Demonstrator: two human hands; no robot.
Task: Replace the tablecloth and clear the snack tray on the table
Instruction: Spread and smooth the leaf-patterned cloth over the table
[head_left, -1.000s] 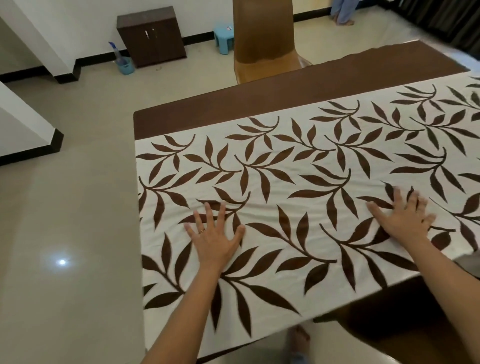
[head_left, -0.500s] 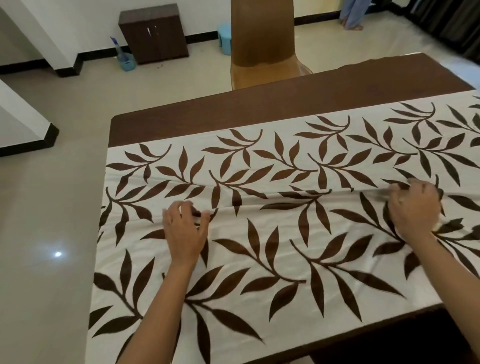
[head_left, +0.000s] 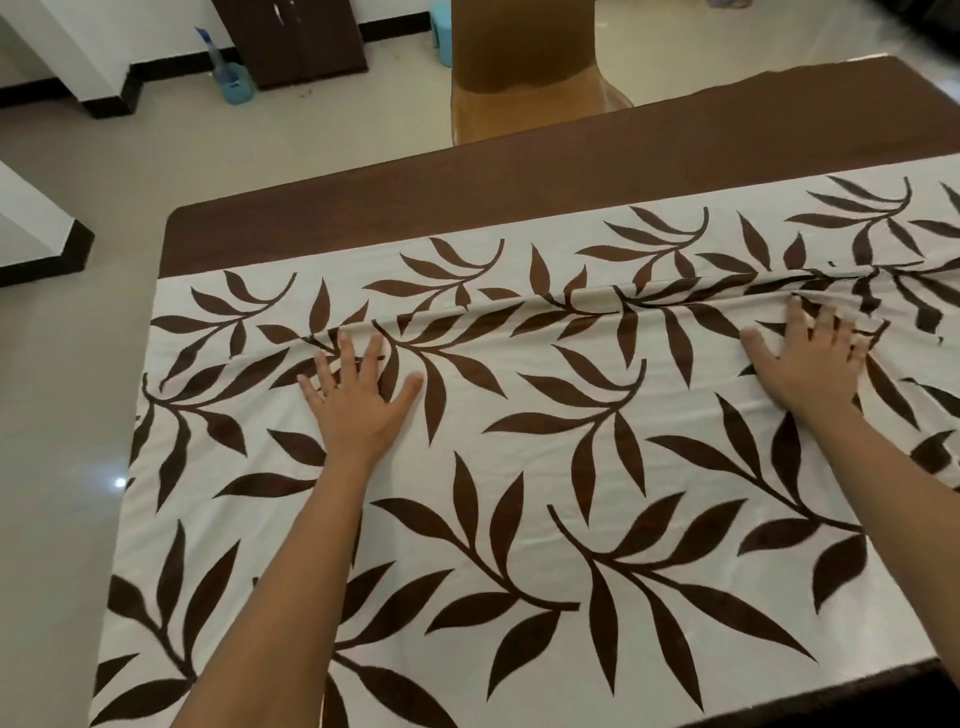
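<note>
Brown table bears a leaf-print tablecloth; left hand, right hand press it, grips wide.

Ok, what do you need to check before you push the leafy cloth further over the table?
1. Left hand flat on the tablecloth: ok.
2. Right hand flat on it too: ok.
3. Cloth lying smooth: not ok, a long fold is bunched up just ahead of the fingertips.
4. Far side covered: not ok, a brown strip is bare beyond the cloth's edge.
5. Snack tray out of the way: cannot tell, no tray is in view.
</note>
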